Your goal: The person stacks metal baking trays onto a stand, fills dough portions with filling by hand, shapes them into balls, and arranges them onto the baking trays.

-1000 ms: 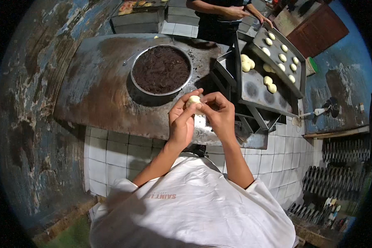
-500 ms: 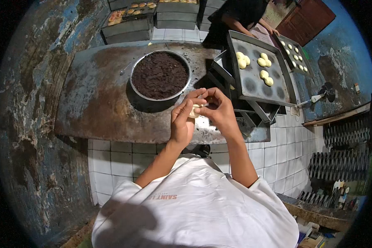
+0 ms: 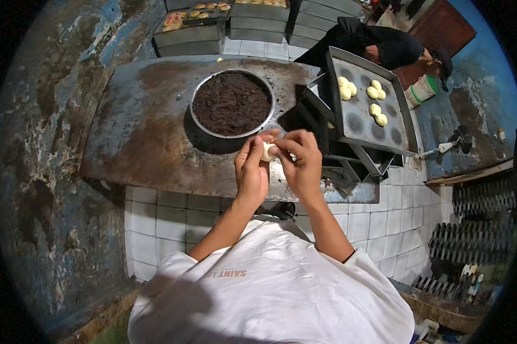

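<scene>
A small pale dough ball (image 3: 267, 152) sits between my hands above the near edge of the worn table (image 3: 138, 137). My left hand (image 3: 251, 172) is wrapped round its left side. The fingers of my right hand (image 3: 302, 163) are bent, with thumb and fingertips at the dough's right side. Just beyond my hands stands a round metal bowl (image 3: 193, 117) filled with dark brown crumbly filling (image 3: 231, 103). To the right, a metal tray (image 3: 356, 123) holds several pale dough balls (image 3: 375, 109) in clusters.
More metal trays (image 3: 368, 159) are stacked under the dough tray. A person in black (image 3: 385, 46) bends down behind it, near a white bucket with a green rim (image 3: 422, 90). Trays of baked items (image 3: 204, 12) stand at the back. A peeling wall (image 3: 46, 172) rises on the left.
The second tray of dough balls, raised and then moved right, is out of view. The co-worker has bent down rightward. My fingers have shifted around the dough.
</scene>
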{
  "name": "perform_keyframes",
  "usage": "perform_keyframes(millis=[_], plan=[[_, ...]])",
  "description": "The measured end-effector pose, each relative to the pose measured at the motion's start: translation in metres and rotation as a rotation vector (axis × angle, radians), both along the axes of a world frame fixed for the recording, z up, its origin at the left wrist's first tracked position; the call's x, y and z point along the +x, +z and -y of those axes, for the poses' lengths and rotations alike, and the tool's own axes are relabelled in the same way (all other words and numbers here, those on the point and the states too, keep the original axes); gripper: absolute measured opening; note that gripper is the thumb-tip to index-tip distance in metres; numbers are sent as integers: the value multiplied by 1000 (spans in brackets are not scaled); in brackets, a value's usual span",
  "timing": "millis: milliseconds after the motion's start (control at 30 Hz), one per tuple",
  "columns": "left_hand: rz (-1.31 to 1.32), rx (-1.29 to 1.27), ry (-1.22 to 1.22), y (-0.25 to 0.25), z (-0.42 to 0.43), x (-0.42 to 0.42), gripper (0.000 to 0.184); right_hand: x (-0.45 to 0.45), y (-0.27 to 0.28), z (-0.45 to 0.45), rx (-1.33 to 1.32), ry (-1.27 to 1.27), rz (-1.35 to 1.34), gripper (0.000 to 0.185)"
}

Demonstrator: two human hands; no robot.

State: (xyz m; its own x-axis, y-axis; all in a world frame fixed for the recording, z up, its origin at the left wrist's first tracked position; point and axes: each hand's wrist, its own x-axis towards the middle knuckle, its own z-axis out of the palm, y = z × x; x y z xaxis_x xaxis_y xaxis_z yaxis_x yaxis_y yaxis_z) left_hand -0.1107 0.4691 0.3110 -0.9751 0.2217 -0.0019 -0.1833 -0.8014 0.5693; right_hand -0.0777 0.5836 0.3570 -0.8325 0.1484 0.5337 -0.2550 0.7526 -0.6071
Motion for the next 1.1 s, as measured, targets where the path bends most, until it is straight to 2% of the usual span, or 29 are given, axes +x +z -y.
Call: perform_keyframes(millis=[33,100,133,200,233,300,333,367,433,467,567,633,700,733,767,833,900,967,1033,1100], plan=[[-61,-24,3,2,0,1,32,-3,0,-2,-140,-1,19,21],[-84,-49,-24,9,2,1,36,-6,11,-6,-536,58,130,18],[-173,-50,-78,12,1,1,33,-6,15,-12,-539,55,126,18],[-310,-51,-193,12,-1,-1,30,-1,19,-28,-723,220,431,16],[-309,-53,-194,10,-5,2,30,2,16,-34,-725,219,431,16],[-60,-15,-245,10,-17,10,34,9,5,-44,-733,125,414,15],[21,-84,-244,4,-20,12,35,13,5,-46,-732,78,385,14],[21,-87,-258,-5,-23,13,35,16,1,-49,-736,65,381,14],[242,-208,-296,-17,-28,16,31,23,-14,-58,-425,58,235,15],[279,-231,-238,-22,-34,20,29,28,-18,-63,-375,118,227,26],[170,-298,-191,-19,-55,24,29,42,-15,-70,-115,44,152,40],[131,-286,-183,-9,-75,30,28,45,-17,-88,-152,15,144,38],[-51,-367,-147,-3,-94,34,28,44,-6,-109,38,-51,-11,31],[-108,-362,-111,-1,-104,38,26,45,3,-116,0,-94,8,17],[-109,-365,-111,1,-113,41,26,46,3,-124,-2,-94,7,17],[-255,-358,-108,5,-130,45,23,47,3,-143,-739,24,248,12],[-258,-345,-93,4,-148,51,18,50,4,-161,-749,103,291,17],[-167,-291,-58,-5,-165,55,15,56,4,-172,-855,54,411,19],[-112,-310,-4,-6,-182,59,13,59,-11,-180,-798,52,389,26],[88,-331,75,-11,-194,58,15,64,-20,-185,-590,77,229,30]])
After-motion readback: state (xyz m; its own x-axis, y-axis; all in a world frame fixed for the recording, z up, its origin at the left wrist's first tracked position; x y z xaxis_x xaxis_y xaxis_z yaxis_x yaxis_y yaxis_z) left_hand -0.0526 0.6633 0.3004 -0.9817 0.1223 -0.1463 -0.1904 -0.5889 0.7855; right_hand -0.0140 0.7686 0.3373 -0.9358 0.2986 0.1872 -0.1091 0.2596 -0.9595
